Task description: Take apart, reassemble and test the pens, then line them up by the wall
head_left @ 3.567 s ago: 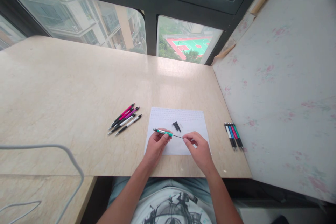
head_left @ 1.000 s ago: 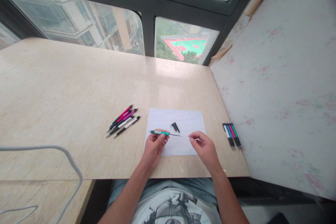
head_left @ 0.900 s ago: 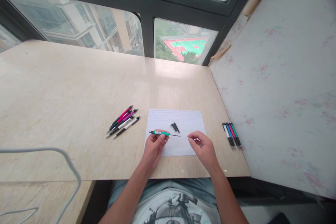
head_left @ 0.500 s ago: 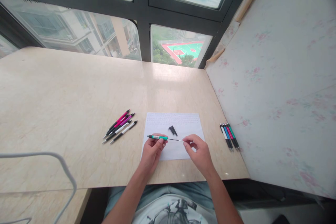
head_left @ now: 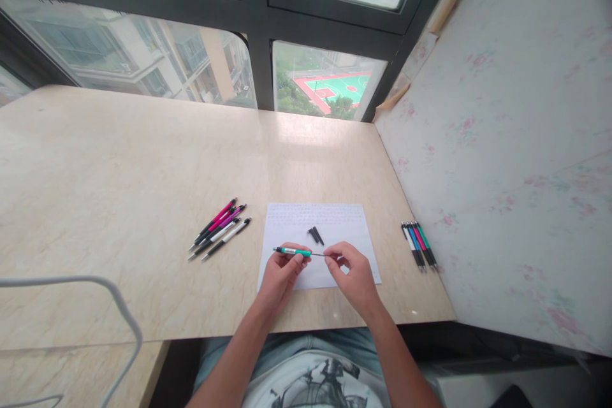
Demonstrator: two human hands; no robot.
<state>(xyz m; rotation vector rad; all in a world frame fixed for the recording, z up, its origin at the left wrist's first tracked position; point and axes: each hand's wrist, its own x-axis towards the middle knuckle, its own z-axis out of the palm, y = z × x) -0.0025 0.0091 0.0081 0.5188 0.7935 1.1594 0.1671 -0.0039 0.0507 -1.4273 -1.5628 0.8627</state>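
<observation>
Between the thumb and fingers of my left hand (head_left: 285, 271) is the green barrel of a ballpoint pen (head_left: 297, 252), its black clicker end pointing left. A thin dark pen refill (head_left: 317, 255) sticks out of the barrel's right end. My right hand (head_left: 351, 271) pinches the refill's far end, fingertips closed around it. Beneath both hands lies a sheet of paper (head_left: 325, 277) with lines of handwriting along its top. Small black pen parts (head_left: 315, 236) rest on the sheet just beyond my hands.
Several pens (head_left: 220, 231) lie in a loose pile to the left of the paper. At the right, beside the papered wall (head_left: 502, 172), several more pens (head_left: 419, 247) are lined up side by side. A grey cable (head_left: 122, 306) loops over the table's (head_left: 119, 204) near left corner.
My right hand has moved left, closer to the barrel, and less of the refill shows between them. My left hand has shifted slightly right with the pen.
</observation>
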